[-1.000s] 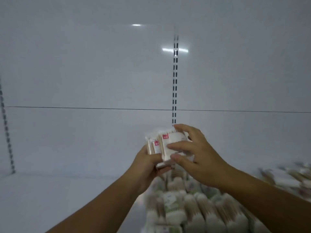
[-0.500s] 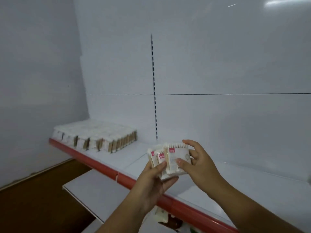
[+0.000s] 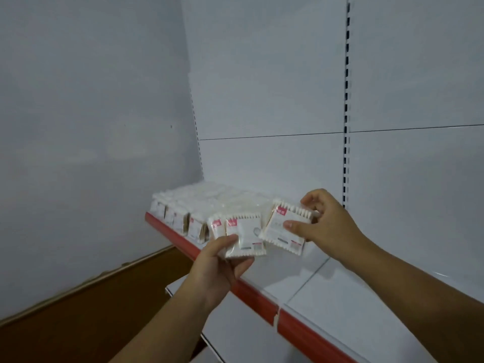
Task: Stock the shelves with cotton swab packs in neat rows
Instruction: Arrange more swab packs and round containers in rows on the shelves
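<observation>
My left hand (image 3: 220,265) grips a small stack of cotton swab packs (image 3: 246,237), clear wrappers with pink corner labels, held upright over the shelf's red front edge (image 3: 256,297). My right hand (image 3: 322,226) pinches a single cotton swab pack (image 3: 285,229) by its right side, just to the right of the stack and slightly tilted. Behind and to the left, several rows of stocked packs (image 3: 199,205) stand upright at the left end of the white shelf (image 3: 366,297), reaching up to the stack in my left hand.
A grey wall (image 3: 91,127) closes off the shelf's left end. The white back panel has a slotted upright (image 3: 346,127). A lower white shelf (image 3: 235,336) juts out beneath, and brown floor (image 3: 91,315) lies at the lower left.
The view has swung left and closer to the stocked rows. My right hand has pulled one pack off the stack, and both hands now sit right next to the rows.
</observation>
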Demonstrator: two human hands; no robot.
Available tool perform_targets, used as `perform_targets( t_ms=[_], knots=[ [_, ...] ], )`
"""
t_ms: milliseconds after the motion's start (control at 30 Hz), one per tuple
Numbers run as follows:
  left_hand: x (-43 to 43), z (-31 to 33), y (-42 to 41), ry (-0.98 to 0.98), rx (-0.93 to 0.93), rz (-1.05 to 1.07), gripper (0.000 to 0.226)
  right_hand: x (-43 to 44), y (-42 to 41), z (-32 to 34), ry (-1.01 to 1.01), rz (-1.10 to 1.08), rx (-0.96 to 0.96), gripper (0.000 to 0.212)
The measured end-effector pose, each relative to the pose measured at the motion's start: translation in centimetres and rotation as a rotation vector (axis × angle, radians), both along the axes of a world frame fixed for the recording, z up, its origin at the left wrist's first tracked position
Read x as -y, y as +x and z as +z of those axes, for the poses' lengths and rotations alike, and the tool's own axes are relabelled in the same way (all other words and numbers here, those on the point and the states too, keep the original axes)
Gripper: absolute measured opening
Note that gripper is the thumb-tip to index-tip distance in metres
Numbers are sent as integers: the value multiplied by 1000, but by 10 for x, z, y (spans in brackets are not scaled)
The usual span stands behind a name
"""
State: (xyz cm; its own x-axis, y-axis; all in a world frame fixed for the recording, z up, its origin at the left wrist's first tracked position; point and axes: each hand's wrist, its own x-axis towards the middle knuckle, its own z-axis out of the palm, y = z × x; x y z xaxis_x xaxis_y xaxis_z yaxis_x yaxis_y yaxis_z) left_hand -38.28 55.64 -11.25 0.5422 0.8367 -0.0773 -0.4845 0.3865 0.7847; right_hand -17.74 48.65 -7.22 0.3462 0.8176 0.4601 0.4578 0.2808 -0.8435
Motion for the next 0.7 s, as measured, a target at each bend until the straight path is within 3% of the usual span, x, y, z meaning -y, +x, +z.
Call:
perform_targets(
  t_ms=[100,233,333,567,700],
  knots=[
    [-52,19,-27,21,76,111,52,-52,-9,5,45,-55,96,41],
    [-107,28,-58,51,163,171,35,-112,-42,-18,-66,-136,509,38],
    [-146,28,-71,95,111,155,40,-153,-65,-34,-120,-179,725,38],
    [-238,-2,-93,134,30,-46,43,-233,-106,-67,-40,-375,1128,44],
    [-272,-19,-93,218,-44,-268,41,-239,-123,-70,23,-417,1095,44]
  ],
)
